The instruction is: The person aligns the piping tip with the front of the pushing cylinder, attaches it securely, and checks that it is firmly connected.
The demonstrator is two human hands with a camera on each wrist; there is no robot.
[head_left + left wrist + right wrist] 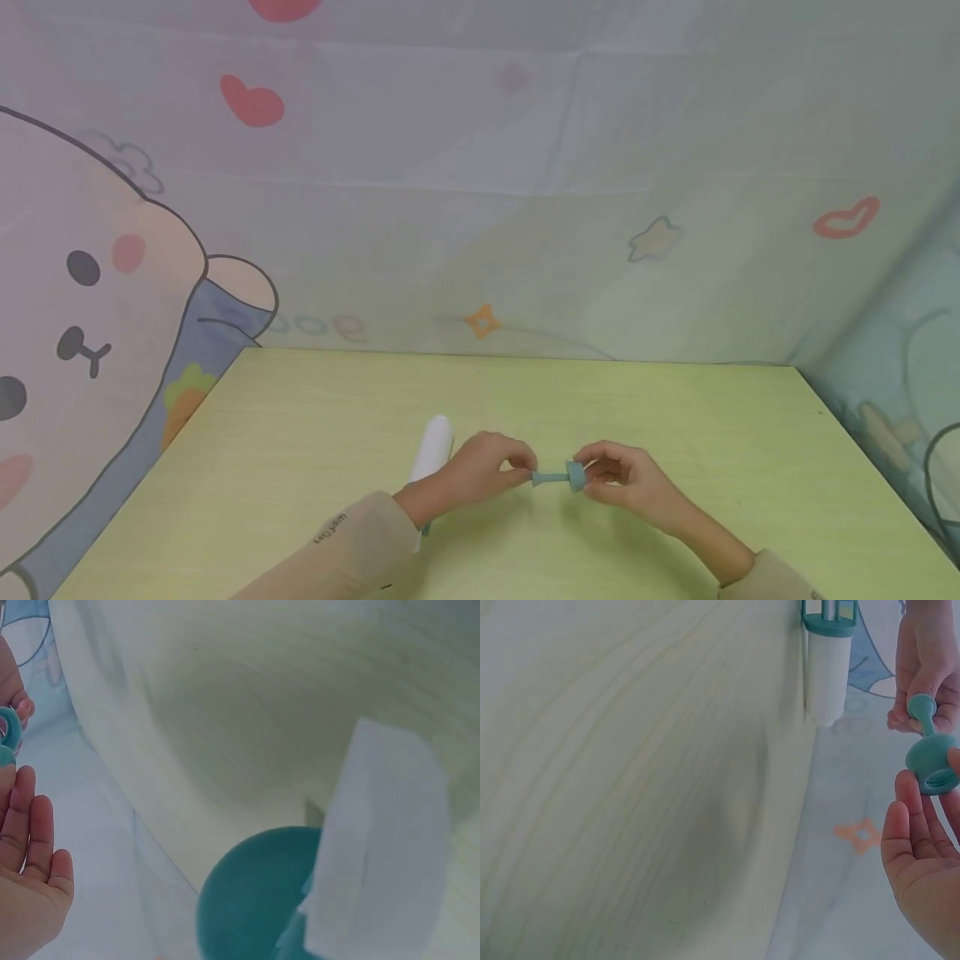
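Between my hands, above the table, is a small teal nozzle-like piece [576, 476] with a thin stem and a wide, hollow round cap. My left hand [483, 468] pinches the flared tip of the stem. The fingers of my right hand [637, 487] hold the cap from the other side; its open end shows in the right wrist view [939, 780]. Left of my hands lies a white tube [432, 450], partly hidden by my left forearm. In the right wrist view, the tube [829, 675] has a teal collar and frame around a metal rod.
The pale green-yellow table [315, 417] reaches back to a printed cloth [480, 167] with hearts, stars and a cartoon bear. A dark cable [930, 475] hangs past the right edge. A small dark mark [386, 587] is near the front.
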